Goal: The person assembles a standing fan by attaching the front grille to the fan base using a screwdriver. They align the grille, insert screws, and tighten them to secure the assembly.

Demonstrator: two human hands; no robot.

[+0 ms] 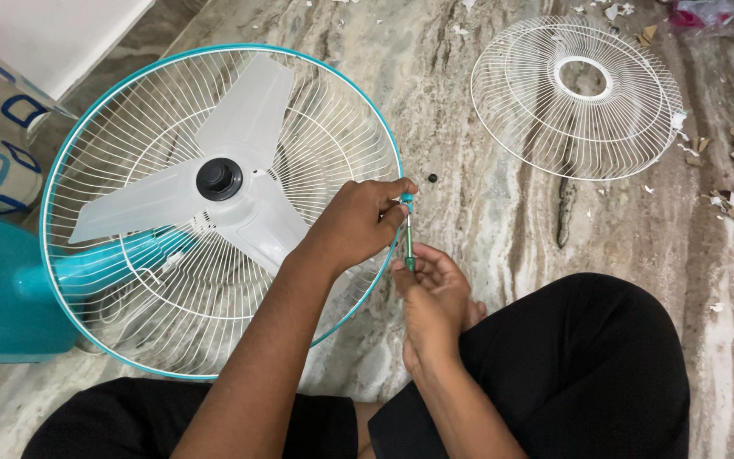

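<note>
While the marble floor [486,212] takes up most of the view, the biggest thing on it is the fan [214,204], laid on its back with a teal-rimmed wire guard and three pale blades around a black hub [219,178]. Its teal base [2,289] is seen at the far left. A second white grille [578,95] is laid flat well apart, up to the right, with paper scraps scattered beyond it. At the guard's right rim [394,170] a thin green screwdriver [409,246] is held upright. The left hand [354,225] is pinched shut round its top end by the rim, and the right hand [431,297] is curled closed on the lower shaft. A small black cap [432,178] is left just beside the rim.
</note>
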